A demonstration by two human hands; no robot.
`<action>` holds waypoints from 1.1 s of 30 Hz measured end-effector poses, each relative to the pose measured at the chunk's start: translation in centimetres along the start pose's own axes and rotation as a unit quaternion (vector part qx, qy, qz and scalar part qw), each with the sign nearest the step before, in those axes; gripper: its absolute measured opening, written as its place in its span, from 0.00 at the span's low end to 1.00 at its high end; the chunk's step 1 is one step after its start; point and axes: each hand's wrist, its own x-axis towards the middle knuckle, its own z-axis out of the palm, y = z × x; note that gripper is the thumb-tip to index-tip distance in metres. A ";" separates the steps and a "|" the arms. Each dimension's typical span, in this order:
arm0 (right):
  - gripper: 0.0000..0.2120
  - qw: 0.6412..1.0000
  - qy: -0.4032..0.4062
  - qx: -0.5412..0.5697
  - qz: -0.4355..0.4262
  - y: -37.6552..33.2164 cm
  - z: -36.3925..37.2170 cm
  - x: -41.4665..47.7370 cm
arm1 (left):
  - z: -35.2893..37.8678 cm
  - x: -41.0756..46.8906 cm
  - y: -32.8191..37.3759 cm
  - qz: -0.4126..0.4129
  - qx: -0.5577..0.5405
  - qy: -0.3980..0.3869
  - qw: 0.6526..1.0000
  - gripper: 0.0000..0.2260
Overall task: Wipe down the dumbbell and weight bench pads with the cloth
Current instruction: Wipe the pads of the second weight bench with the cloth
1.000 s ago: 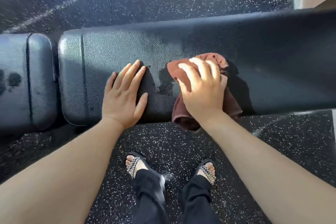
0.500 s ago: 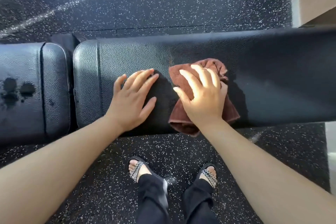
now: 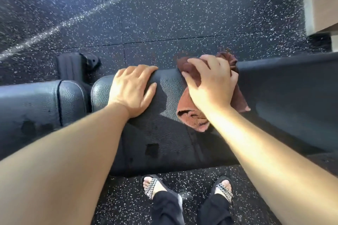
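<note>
A long black bench pad (image 3: 285,93) runs across the view. My right hand (image 3: 210,86) presses a reddish-brown cloth (image 3: 190,115) against the pad's far edge, the cloth draped over that edge and trailing toward me. My left hand (image 3: 133,87) lies flat on the pad's left part, fingers curled over the far edge. A second, shorter black pad (image 3: 36,107) sits to the left across a narrow gap, with dark wet spots on it. No dumbbell is in view.
Black speckled rubber floor (image 3: 146,14) surrounds the bench. A black part of the bench frame (image 3: 76,65) sticks out behind the gap between the pads. A pale wall corner (image 3: 321,2) stands at the top right. My sandalled feet (image 3: 186,190) stand close to the bench.
Both hands have slid from the pad's middle to its far edge, the cloth moving with the right hand. The view has tilted so the bench sits lower in frame.
</note>
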 end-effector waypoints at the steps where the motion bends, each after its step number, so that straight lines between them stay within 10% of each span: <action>1: 0.14 1.000 0.000 -0.004 -0.007 0.2 -0.2 -0.6 | -0.1 0.0 0.1 0.002 -0.005 -0.007 1.000 0.22; 33: 0.16 0.999 -0.044 -0.021 -0.006 0.2 -0.5 -0.2 | -0.7 0.2 0.1 -0.018 -0.033 -0.061 0.997 0.24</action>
